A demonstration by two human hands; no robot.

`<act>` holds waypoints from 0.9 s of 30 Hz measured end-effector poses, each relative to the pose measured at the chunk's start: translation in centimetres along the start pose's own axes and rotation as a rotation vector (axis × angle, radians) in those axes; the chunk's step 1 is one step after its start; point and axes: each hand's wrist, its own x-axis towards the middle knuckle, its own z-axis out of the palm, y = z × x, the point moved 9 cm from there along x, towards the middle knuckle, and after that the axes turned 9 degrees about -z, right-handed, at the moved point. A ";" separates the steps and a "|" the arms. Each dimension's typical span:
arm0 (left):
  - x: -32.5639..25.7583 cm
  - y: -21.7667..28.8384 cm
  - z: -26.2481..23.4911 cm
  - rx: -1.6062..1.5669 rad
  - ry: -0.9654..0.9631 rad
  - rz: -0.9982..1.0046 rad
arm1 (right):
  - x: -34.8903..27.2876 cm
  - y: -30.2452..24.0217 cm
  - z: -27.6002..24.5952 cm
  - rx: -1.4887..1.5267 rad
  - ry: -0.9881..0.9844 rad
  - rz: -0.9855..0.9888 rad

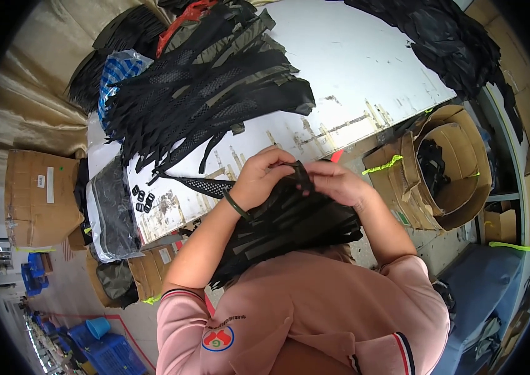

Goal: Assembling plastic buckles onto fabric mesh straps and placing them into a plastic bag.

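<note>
Two hands [264, 177] [340, 182], black strap [303, 177] partly obscured

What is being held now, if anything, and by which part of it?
The left hand and right hand pinch a dark strip by a short section between them; whether this is its end cannot be told.

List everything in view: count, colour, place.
worktable: one, white, centre
mesh strips: many, black and olive, table's left
fabric pile: one, black, upper right
buckles: several, black, table's near-left corner
checked bag: one, blue-white, upper left
clear bag: one, dark contents, table's left edge
cardboard boxes: several, brown, both sides
crates: several, blue, lower left
curtain: one, gold, upper left
loose strips: many, black, below hands
held piece: one, black, between hands
shirt: one, pink, lower centre
left hand, right hand: one each, bare, at held piece
</note>
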 end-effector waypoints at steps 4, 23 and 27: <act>0.0 1.3 -0.4 0.165 0.052 0.084 | -0.4 0.7 2.3 0.177 -0.108 0.027; -0.1 -4.4 1.1 -0.056 -0.062 -0.455 | -0.3 -5.5 2.3 -1.088 0.121 -0.422; -0.6 -2.4 1.8 -0.010 -0.131 -0.334 | 0.0 -2.6 0.1 -0.296 0.132 -0.054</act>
